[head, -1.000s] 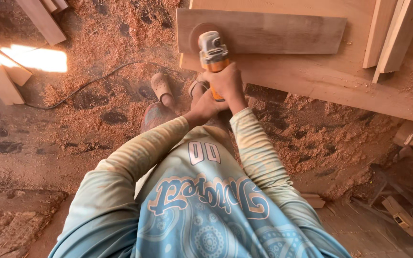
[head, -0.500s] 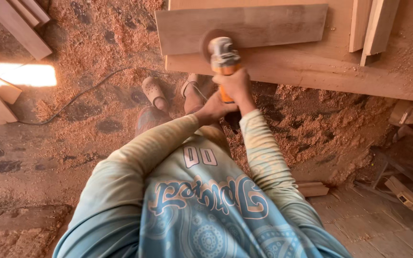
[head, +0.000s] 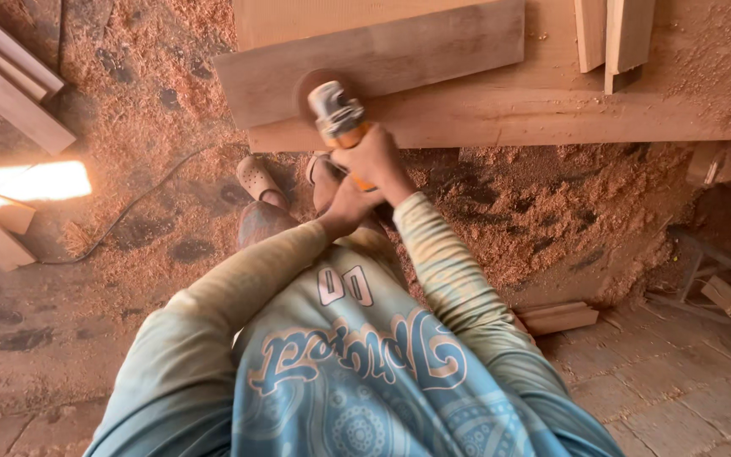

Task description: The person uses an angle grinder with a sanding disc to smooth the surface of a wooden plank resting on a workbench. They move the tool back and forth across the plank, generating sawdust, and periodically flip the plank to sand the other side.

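Both my hands hold an orange and grey power sander (head: pixel 336 110) whose round disc lies on a flat wooden board (head: pixel 433 51). My right hand (head: pixel 376 156) wraps the tool's orange body. Just behind it, my left hand (head: pixel 347 205) grips the rear end. The board rests on a wide wooden workbench (head: pixel 552 118), and the sander is near the board's left end. Both arms are in pale long sleeves over a blue patterned shirt.
Thick sawdust (head: pixel 509 203) covers the floor under the bench. My sandalled foot (head: pixel 255 178) stands by a dark cable (head: pixel 129 211). Planks (head: pixel 10 85) lean at top left, short wooden strips (head: pixel 611 34) lie on the bench at top right, and offcuts (head: pixel 556 317) lie at right.
The sander has slid a little to the right along the board, away from its left end. Both hands keep the same grip, and the view has shifted.
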